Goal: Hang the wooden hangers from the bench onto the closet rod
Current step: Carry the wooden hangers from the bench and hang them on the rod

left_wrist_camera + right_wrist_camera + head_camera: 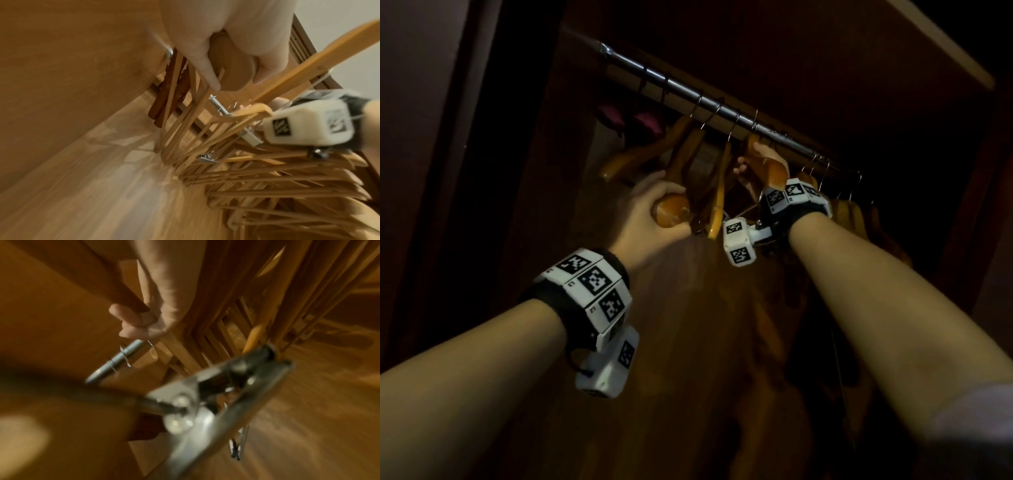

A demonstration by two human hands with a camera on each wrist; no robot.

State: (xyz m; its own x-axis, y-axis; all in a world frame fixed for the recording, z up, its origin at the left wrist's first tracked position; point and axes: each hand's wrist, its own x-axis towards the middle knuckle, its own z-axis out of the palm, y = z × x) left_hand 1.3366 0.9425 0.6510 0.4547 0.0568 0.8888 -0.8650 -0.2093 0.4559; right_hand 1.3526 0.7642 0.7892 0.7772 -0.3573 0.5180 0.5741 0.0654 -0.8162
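Inside, the dark wooden closet (808, 54) holds a metal rod (688, 94) running from 10 o'clock down to 4 o'clock across the head view. Wooden hangers hang from it in two bunches: about five at the middle (688, 150) and several more, too dark to count, toward 3 o'clock (849, 212). Two dark pink padded shapes (630, 118) hang at the rod's 10 o'clock end. Both arms reach up, each wearing one white marker-covered wristband, the left one (592, 284) at 8 o'clock.

The left hand (654, 212) curls its fingers around the rounded shoulder end of one wooden hanger (671, 209), near the frame's centre. The right hand (760, 164), higher and closer to the rod, wraps fingers around another wooden hanger (774, 173) just below its hook. In the right wrist view, a blurred metal clip (216, 402) fills the 5 o'clock foreground.
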